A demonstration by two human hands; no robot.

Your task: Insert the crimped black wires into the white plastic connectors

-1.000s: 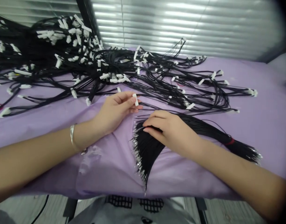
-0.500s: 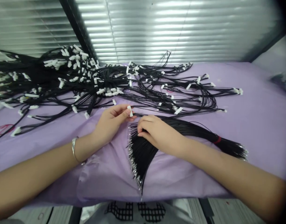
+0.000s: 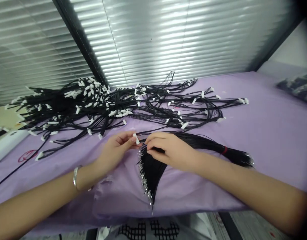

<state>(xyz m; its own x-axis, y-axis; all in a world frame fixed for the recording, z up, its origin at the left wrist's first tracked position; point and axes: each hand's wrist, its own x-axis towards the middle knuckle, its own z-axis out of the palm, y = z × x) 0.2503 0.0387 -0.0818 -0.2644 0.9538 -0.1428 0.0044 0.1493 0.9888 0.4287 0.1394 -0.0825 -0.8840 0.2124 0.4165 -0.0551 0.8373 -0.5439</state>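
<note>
My left hand (image 3: 120, 144), with a silver bangle on the wrist, pinches a small white connector housing (image 3: 136, 139) between thumb and fingers. Close to its right, my right hand (image 3: 166, 146) has its fingers pinched together beside the connector. A thin black wire seems to be at those fingertips, though the fingers hide most of it. Under the right hand lies a fanned bundle of black wires (image 3: 153, 170). Bare metal terminals (image 3: 143, 180) line the bundle's left edge, and a red tie (image 3: 225, 150) binds it near the right end.
Behind the hands, a large heap of black cables with white connectors (image 3: 68, 100) spreads across the purple-covered table (image 3: 268, 140). Window blinds (image 3: 153, 40) stand at the back. A white object (image 3: 9, 146) lies at the left edge, and a dark patterned item (image 3: 297, 87) is far right.
The camera view has shifted, so the table sits lower at the back. My right hand has come nearer to the connector in my left hand, which keeps its hold.
</note>
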